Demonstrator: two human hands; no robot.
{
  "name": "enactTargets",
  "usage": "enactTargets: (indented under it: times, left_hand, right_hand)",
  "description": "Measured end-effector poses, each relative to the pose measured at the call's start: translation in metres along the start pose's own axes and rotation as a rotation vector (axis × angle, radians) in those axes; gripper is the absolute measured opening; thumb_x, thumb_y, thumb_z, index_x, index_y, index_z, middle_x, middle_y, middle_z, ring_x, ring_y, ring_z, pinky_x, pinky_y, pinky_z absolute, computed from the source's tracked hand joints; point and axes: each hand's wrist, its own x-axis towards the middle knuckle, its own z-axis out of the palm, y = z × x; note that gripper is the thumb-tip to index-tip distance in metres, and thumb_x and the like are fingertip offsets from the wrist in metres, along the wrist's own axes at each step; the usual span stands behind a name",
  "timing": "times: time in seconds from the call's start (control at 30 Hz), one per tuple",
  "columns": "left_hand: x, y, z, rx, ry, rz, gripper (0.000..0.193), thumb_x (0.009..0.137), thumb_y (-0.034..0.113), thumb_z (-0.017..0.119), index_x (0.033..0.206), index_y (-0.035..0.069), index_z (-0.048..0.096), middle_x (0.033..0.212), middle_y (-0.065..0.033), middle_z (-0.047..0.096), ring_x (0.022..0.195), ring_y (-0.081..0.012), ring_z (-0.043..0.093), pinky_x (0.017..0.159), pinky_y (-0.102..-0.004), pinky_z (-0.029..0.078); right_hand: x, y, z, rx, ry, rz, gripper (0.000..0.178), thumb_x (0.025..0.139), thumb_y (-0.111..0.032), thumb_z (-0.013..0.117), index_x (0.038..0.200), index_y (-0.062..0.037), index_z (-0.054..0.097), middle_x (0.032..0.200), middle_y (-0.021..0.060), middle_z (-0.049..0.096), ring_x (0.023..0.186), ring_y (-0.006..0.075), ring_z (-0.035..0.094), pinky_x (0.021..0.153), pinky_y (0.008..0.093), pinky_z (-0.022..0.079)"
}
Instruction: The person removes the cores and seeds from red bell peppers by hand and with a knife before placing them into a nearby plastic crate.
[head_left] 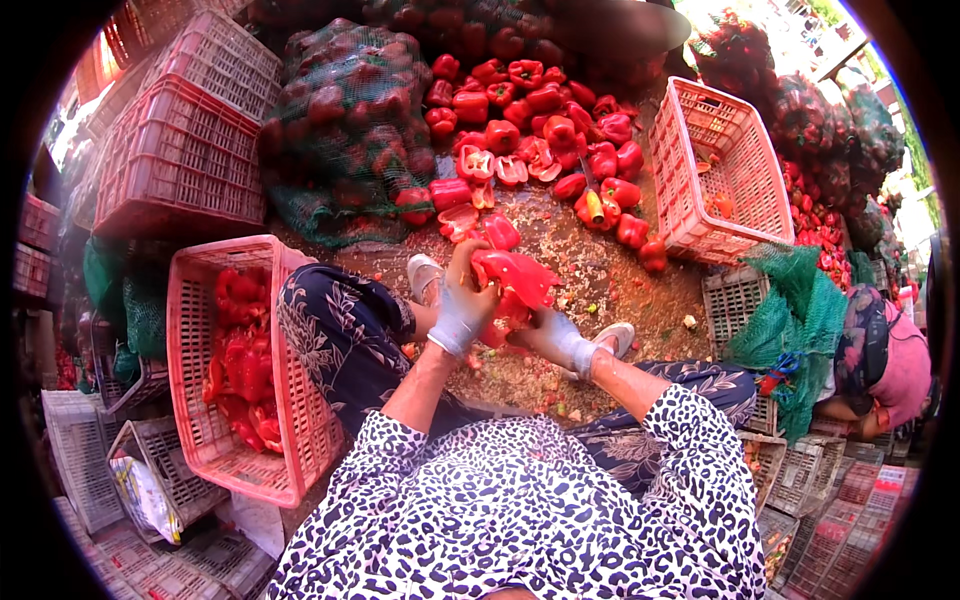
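Between my knees I hold a cut-open red bell pepper (512,275), its flesh spread wide. My left hand (465,308), in a thin pale glove, grips its left side with the fingers curled over the top. My right hand (552,338), gloved too, pinches its lower right edge; some of those fingertips are hidden behind the flesh. Just beyond lie opened pepper halves (510,170) with pale insides, in front of a heap of whole red peppers (540,98). A knife with a yellow handle (594,207) rests on the peppers to the right.
By my left leg a pink crate (285,400) holds cut red peppers (242,350). Another pink crate (690,205) with a few scraps stands at far right. A green net sack (350,130) bulges with peppers. Seeds litter the floor (590,270). A person in pink (900,350) is at right.
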Motion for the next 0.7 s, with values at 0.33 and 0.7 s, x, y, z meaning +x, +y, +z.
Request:
enactTargets:
  times: [0.33, 0.7]
  left_hand:
    - [0.07, 0.105, -0.193, 0.288, 0.472, 0.295, 0.037, 0.082, 0.003, 0.068, 0.117, 0.005, 0.056, 0.111, -0.0076, 0.058, 0.1, -0.0185, 0.057, 0.09, -0.0309, 0.047]
    - [-0.072, 0.048, -0.387, 1.304, 0.232, -0.043, 0.057, 0.087, 0.018, 0.069, 0.14, 0.01, 0.048, 0.127, -0.019, 0.059, 0.116, -0.031, 0.058, 0.095, -0.04, 0.049]
  right_hand:
    - [0.0, -0.005, -0.009, 1.205, -0.328, -0.373, 0.048, 0.095, -0.033, 0.061, 0.132, -0.0057, 0.047, 0.107, 0.0101, 0.064, 0.094, 0.0181, 0.063, 0.086, 0.0328, 0.051]
    - [-0.102, 0.019, -0.059, 1.04, 0.664, -0.518, 0.031, 0.099, -0.023, 0.052, 0.124, -0.0044, 0.052, 0.099, 0.0099, 0.064, 0.082, 0.0152, 0.061, 0.072, 0.0294, 0.05]
